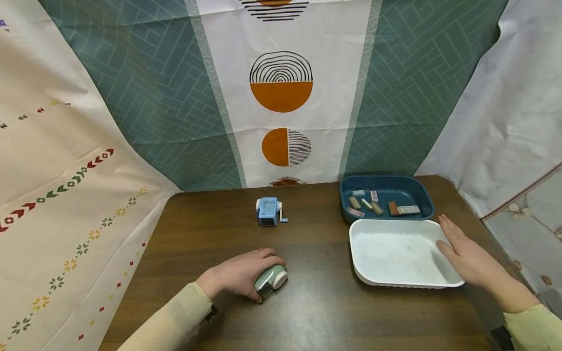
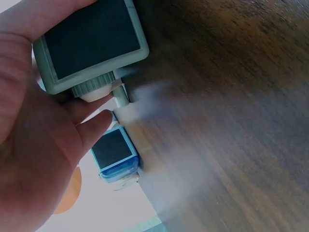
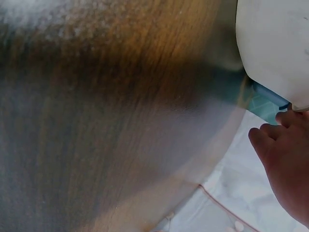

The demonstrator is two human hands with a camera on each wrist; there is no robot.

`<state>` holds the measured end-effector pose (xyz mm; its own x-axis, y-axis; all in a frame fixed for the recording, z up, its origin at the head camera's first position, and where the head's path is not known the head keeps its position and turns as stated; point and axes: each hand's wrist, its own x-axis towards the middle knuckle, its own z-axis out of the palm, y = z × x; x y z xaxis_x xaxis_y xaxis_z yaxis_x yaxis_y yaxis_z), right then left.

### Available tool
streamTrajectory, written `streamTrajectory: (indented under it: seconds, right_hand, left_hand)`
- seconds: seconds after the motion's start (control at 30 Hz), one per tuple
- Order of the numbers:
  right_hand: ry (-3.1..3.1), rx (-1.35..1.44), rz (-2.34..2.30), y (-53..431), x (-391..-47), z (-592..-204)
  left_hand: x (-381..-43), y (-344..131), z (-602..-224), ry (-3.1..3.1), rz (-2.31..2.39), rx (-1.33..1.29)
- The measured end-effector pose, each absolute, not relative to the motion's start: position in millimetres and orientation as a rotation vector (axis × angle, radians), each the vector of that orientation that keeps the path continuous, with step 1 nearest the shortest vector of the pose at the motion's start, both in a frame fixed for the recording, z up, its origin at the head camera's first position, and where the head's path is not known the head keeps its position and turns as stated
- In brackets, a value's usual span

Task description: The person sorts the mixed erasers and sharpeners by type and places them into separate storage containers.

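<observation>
My left hand (image 1: pixel 243 274) grips a green crank pencil sharpener (image 1: pixel 269 280) near the front middle of the table. Its dark rectangular face and a small crank show in the left wrist view, where the thumb and fingers lie around the green body (image 2: pixel 99 83). A light-blue crank pencil sharpener (image 1: pixel 268 210) stands farther back on the table. My right hand (image 1: pixel 471 258) is at the right rim of a white tray (image 1: pixel 404 251), its fingers extended along the side. In the right wrist view that hand (image 3: pixel 287 154) appears right at the tray's edge (image 3: pixel 275 48).
A dark blue tray (image 1: pixel 386 181) sits behind the white one, with several erasers (image 1: pixel 376 208) in it. The brown wooden table (image 1: pixel 210 229) ends at a patterned cloth (image 1: pixel 285 97) at the back and hanging fabric on both sides.
</observation>
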<state>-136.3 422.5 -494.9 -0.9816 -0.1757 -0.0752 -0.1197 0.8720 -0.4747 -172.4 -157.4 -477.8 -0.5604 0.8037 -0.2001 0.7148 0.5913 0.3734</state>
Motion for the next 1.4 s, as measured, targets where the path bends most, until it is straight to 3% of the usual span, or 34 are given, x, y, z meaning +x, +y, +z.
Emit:
streamTrajectory:
  seconds: [0.73,1.4]
  right_hand:
    - [2.925,-0.243,-0.72,424.1,-138.7,-495.4]
    - [2.896,-0.23,-0.763,427.4,-138.9,-490.9]
  left_hand:
    - [-171.3,-155.7,-480.4,2.582,0.281,1.292]
    - [-171.6,-148.0,-478.3,2.773,0.346,1.16]
